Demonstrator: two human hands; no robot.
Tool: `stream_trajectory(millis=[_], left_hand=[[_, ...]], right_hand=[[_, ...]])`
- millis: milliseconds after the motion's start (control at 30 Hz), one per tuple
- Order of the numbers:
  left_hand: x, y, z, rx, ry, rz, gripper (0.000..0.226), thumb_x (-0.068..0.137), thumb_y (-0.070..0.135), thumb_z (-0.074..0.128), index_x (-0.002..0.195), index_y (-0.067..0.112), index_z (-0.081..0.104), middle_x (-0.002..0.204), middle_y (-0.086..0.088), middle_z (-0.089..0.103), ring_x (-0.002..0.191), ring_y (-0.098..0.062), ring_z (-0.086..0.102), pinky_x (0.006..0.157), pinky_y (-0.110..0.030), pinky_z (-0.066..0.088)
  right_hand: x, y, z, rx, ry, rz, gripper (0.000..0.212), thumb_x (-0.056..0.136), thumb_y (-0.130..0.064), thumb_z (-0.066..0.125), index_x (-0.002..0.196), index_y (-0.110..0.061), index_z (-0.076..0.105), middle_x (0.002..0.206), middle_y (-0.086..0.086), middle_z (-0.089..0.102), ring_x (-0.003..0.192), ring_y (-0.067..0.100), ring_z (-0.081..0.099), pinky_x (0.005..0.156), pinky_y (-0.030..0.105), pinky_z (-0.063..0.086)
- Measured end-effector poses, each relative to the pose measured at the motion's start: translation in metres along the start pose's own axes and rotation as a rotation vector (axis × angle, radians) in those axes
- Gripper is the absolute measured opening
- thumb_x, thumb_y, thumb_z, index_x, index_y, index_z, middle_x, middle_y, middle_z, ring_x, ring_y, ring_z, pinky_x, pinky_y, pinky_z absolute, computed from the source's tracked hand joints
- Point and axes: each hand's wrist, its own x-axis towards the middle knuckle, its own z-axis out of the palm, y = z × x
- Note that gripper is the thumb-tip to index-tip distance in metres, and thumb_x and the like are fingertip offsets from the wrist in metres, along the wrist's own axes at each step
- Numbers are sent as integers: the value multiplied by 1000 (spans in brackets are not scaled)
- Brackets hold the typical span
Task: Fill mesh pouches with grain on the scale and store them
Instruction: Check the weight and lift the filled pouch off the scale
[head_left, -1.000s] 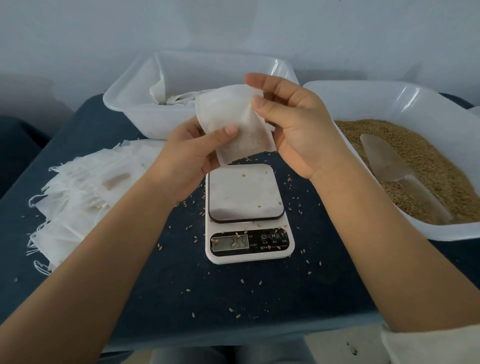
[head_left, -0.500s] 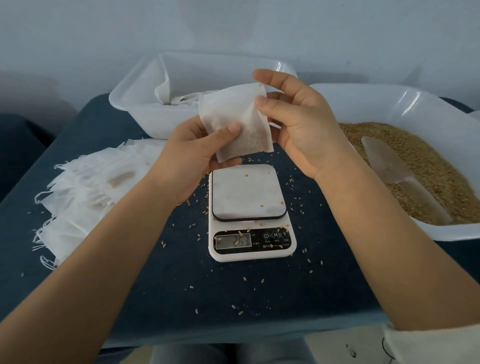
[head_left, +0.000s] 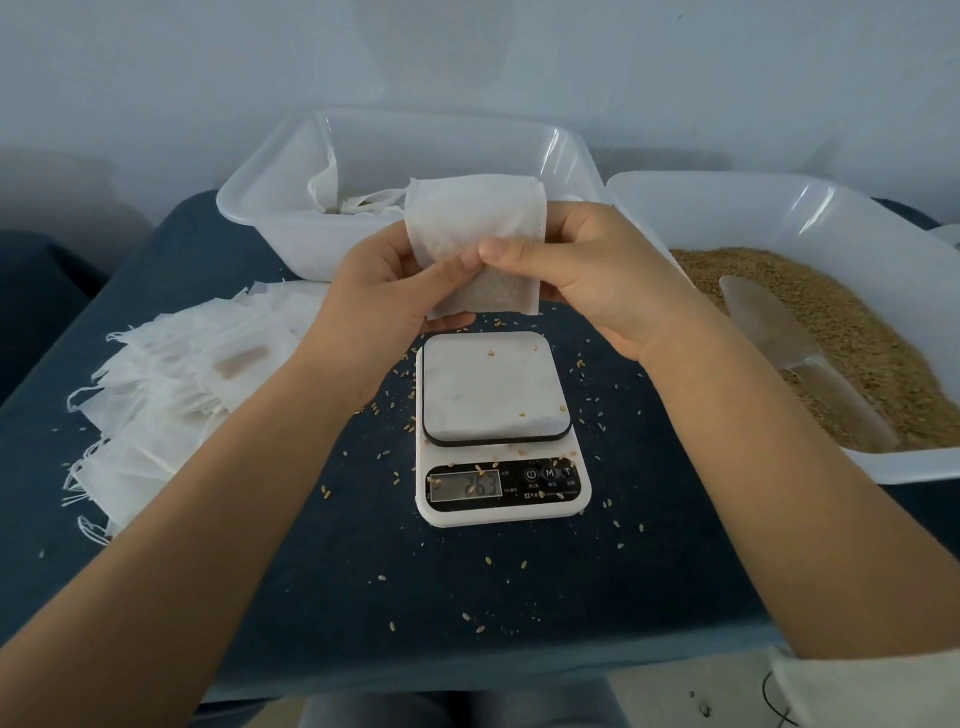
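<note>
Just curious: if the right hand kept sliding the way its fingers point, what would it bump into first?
Probably the left hand: the right hand points leftward across the mesh pouch both pinch, their thumbs nearly touching. Depth is unclear.

Home packing station: scale (head_left: 501, 431), grain tub (head_left: 810, 218).

Light: dim, cool, bluish, even across the scene.
Shadows: soft, faint under the white digital kitchen scale (head_left: 501, 431).
Glare: pale streaks on the translucent plastic tub rims (head_left: 558, 148).
Edges: wide-angle bending, dark left corner.
Sharpness: centre fairly crisp, forearms soft.
</note>
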Motion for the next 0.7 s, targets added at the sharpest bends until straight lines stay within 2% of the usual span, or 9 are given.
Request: stream_trajectory(millis=[133,233,333,433,567,700], left_hand=[[1,1,0,-12,31,13,29,77,32,66,104,20,64,90,7,72,88,-12,69,64,-22,54],[2,1,-2,-4,35,23,30,76,33,66,104,22,64,90,6,72,87,-12,69,65,-22,55],[4,1,-5,8,47,18,30,74,34,66,102,23,65,92,5,73,87,-12,69,66,-22,55],[9,1,-7,32,51,9,29,74,34,65,101,22,66,93,4,73,88,-12,69,67,-22,56],[18,6,-8,34,59,7,29,71,38,66,97,26,68,93,7,73,87,-10,69,65,-21,55],[31,8,-13,-17,102,-13,29,68,38,68,92,22,69,89,4,73,84,-11,70,64,-21,55]], right_hand=[[5,-1,-1,-35,45,-4,9,82,-19,72,89,-25,70,93,-7,74,93,7,68,90,31,54],[9,-4,-3,-50,40,4,10,82,-18,72,91,-23,70,89,-9,74,86,5,69,77,23,56],[16,-14,-9,-111,32,5,10,81,-26,73,92,-25,71,88,-11,73,85,2,68,69,19,52],[29,-34,-17,-153,-9,-59,11,81,-25,73,91,-25,70,86,-11,72,82,1,66,72,16,53],[54,-66,-24,-498,-83,-175,11,81,-22,74,84,-32,71,81,-16,70,77,-7,63,73,9,47],[86,-94,-29,-778,-229,-152,6,84,-25,71,85,-30,72,83,-18,70,78,-8,62,67,3,44]])
